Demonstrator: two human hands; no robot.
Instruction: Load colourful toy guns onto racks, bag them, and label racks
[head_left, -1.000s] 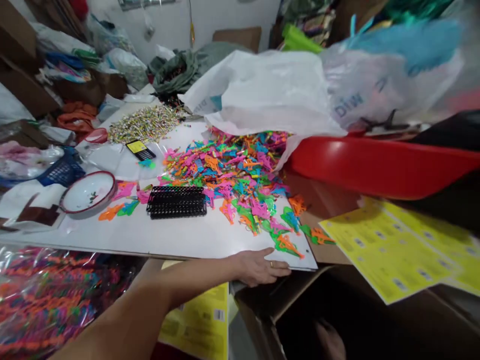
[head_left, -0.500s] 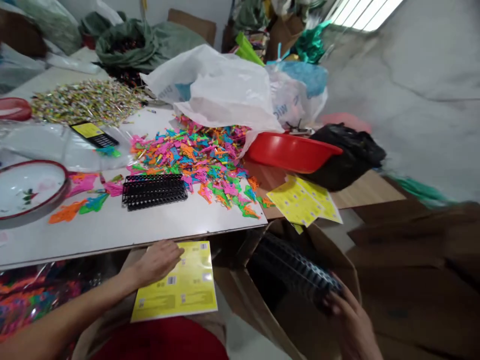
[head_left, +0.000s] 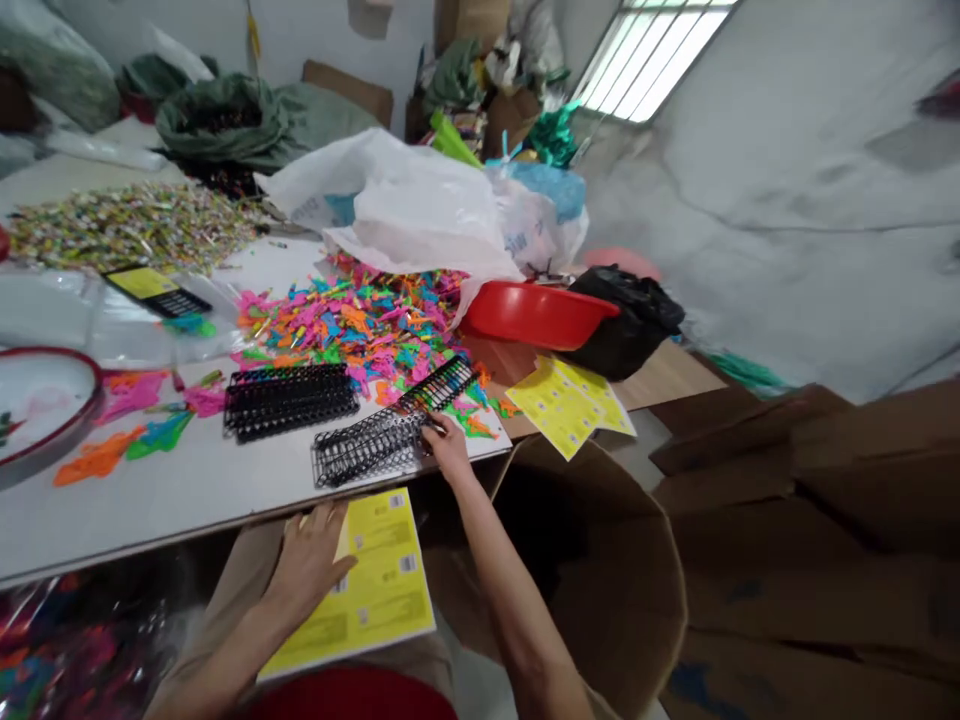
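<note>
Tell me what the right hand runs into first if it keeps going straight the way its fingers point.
The right hand points up and left across the white tabletop, fingers on the nearer black rack. Going on, it would probably meet the pile of colourful plastic pieces first, though depth is hard to judge.

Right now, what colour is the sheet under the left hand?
Yellow sheet, with small white labels; head view.

A rack (head_left: 289,400) lies on the table (head_left: 187,490). Right of it lies a second rack (head_left: 390,435), and the right hand (head_left: 448,448) touches its right end. Behind both is a pile of little toys (head_left: 352,320). The left hand (head_left: 311,560) rests on a sheet (head_left: 375,590) (on the lap, before the table). A box (head_left: 600,560) stands on the right.
</note>
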